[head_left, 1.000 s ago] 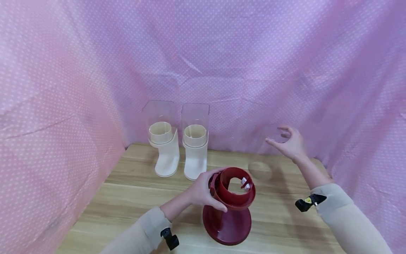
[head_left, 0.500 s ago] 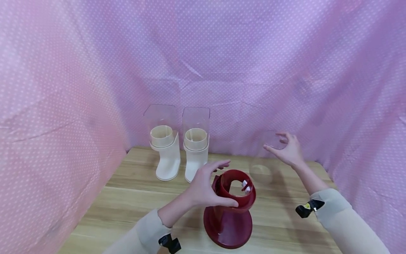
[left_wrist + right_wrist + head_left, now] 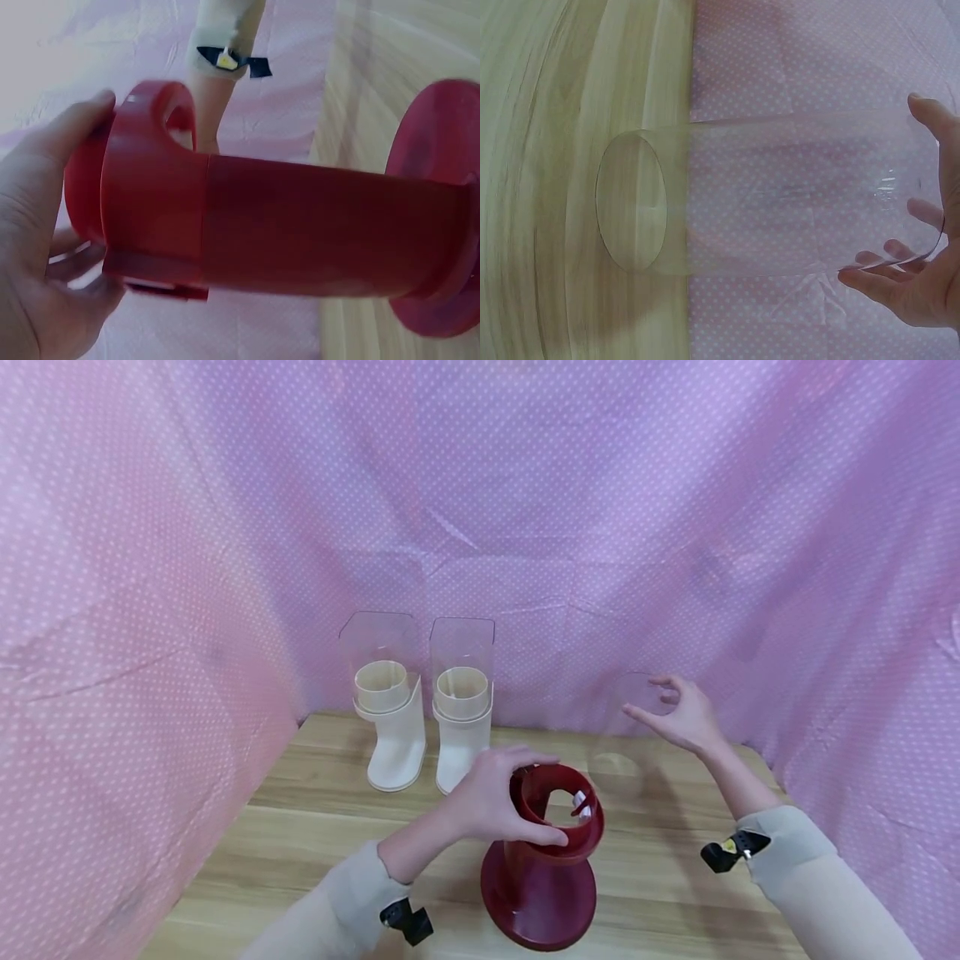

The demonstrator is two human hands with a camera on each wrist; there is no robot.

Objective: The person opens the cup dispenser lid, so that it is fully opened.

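Plainly, the left hand (image 3: 498,802) is curved wide round the red ring (image 3: 84,184) at the top of the red dispenser stand (image 3: 300,225), thumb on the near side and fingers on the far side, gripping it. The right hand (image 3: 686,717) is held in a broad C, thumb and fingers gripping the upper rim of a clear plastic cylinder (image 3: 780,195); the cylinder hangs roughly upright to the right of the stand and a little farther back, apart from it. Its lower end overlaps the table, though contact cannot be told. Inside the ring sits a small white piece (image 3: 581,806). The stand rests upright on its round base on the wood-grain table (image 3: 300,827). Farther back, left of the stand, two cream dispensers stand side by side, the left one (image 3: 396,752) in full view, the right one (image 3: 462,747) partly hidden at its foot by the left hand; each carries a clear container above its cream collar. Black wrist cameras sit at both pale sleeves. Pink dotted cloth (image 3: 480,468) closes in the back and sides, and against it the cylinder's walls are hard to make out.
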